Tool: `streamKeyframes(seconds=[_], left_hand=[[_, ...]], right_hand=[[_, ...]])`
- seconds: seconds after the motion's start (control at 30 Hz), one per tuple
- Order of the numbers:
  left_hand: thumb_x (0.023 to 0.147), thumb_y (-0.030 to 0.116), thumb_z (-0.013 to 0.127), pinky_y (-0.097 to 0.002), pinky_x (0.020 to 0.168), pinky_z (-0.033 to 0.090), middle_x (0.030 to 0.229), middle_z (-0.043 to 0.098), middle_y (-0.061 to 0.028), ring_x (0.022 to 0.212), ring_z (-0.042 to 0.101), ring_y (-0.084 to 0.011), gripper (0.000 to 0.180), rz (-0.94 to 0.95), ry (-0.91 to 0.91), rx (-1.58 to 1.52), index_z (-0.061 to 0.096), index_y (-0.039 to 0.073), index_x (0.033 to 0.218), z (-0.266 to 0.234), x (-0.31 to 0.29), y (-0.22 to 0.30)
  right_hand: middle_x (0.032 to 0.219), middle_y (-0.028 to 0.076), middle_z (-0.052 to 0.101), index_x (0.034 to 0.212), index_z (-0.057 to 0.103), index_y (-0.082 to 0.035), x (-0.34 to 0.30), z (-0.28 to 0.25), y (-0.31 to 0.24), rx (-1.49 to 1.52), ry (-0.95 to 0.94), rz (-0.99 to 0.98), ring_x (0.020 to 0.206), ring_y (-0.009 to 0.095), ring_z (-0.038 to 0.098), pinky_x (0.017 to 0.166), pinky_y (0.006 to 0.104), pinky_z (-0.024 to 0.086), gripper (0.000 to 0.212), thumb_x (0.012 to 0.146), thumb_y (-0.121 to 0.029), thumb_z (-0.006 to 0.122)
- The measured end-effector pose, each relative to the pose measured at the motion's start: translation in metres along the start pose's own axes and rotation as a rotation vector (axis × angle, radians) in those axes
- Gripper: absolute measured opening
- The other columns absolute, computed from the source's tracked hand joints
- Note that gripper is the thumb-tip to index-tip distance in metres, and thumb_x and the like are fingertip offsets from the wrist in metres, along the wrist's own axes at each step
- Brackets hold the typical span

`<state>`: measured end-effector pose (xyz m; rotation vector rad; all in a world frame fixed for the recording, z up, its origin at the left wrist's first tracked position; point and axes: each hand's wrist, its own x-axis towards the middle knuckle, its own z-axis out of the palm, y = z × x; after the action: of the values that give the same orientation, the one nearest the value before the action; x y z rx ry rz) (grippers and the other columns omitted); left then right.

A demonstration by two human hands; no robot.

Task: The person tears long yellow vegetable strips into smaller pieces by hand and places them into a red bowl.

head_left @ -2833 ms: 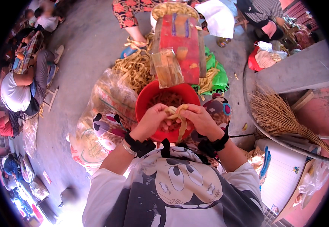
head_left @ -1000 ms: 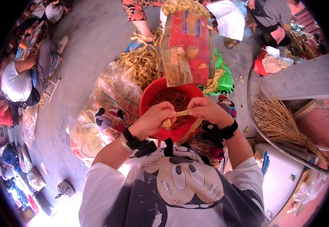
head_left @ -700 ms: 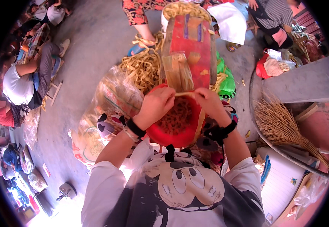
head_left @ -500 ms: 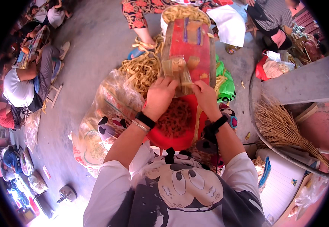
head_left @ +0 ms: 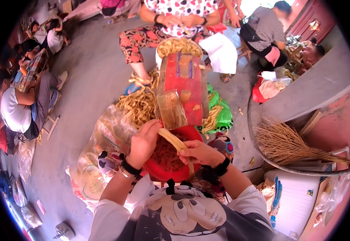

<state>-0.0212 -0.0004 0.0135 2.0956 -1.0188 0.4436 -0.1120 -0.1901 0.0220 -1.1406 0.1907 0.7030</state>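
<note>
A pale yellow strip [head_left: 171, 139], flat, fibrous and faintly ridged along its length, stretches on a slant above a red basin [head_left: 167, 175]. The hands are apart, each clamped on the strip: the left hand [head_left: 143, 141] pinches its upper end, and the right hand [head_left: 199, 153] grips its lower end between thumb and fingers, a loose tail hanging below.

The basin is round and smooth, half filled with short, brownish, curled pieces [head_left: 165, 156]. Just beyond it, a long red-faced board [head_left: 191, 92] with worn wooden edges carries a rectangular wooden block [head_left: 173, 110] with a glossy surface. Left of the board lies a tangled heap of ribbon-like strips [head_left: 136, 108]; right of it, a crinkled green plastic bag [head_left: 224, 118] holds more. A wrinkled translucent sack [head_left: 102, 148] slumps beside the basin on the grey concrete floor [head_left: 82, 80]. Farther right, a broom [head_left: 281, 140] of stiff, thin twigs flares beside a dark curved hose [head_left: 250, 124].
</note>
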Motion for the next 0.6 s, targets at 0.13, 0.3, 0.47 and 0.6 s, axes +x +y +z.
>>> streamKeyframes(seconds=[0.13,0.3,0.47,0.6], left_hand=[[0.074,0.004,0.051,-0.0305,0.057,0.046,0.084,0.057,-0.0112,0.068,0.057,-0.0256,0.014,-0.128,-0.303,-0.193,0.055,0.002,0.087,0.004,-0.026,0.002],[0.086,0.018,0.046,-0.0185,0.046,0.037,0.065,0.050,0.0002,0.049,0.046,-0.0057,0.016,-0.932,-0.788,-1.080,0.054,0.004,0.085,-0.010,-0.025,0.037],[0.085,0.014,0.046,-0.0179,0.047,0.039,0.064,0.049,0.0012,0.052,0.047,-0.0065,0.013,-1.016,-0.425,-1.277,0.053,0.004,0.090,-0.002,-0.024,0.026],[0.083,0.010,0.046,-0.0177,0.049,0.040,0.072,0.052,0.0011,0.056,0.049,-0.0066,0.015,-0.948,-0.350,-1.284,0.052,0.004,0.095,0.006,-0.020,0.040]], right_hand=[[0.082,0.003,0.057,0.100,0.052,-0.004,-0.003,-0.001,-0.007,0.248,-0.064,-0.239,0.063,0.006,0.050,0.047,0.0160,0.035,0.024,0.080,-0.015,0.057],[0.091,0.006,0.058,0.103,0.049,0.000,0.008,0.013,0.007,-0.767,0.159,-0.616,0.081,0.012,0.055,0.068,0.0226,0.044,0.028,0.077,-0.010,0.055],[0.078,0.005,0.056,0.095,0.051,-0.001,0.008,0.014,0.014,-0.442,0.210,-0.145,0.062,0.011,0.055,0.053,0.0223,0.045,0.019,0.081,-0.013,0.053],[0.070,0.000,0.053,0.091,0.052,-0.002,0.007,0.020,0.016,-0.090,0.200,-0.215,0.057,0.007,0.051,0.046,0.0187,0.042,0.017,0.085,-0.018,0.050]])
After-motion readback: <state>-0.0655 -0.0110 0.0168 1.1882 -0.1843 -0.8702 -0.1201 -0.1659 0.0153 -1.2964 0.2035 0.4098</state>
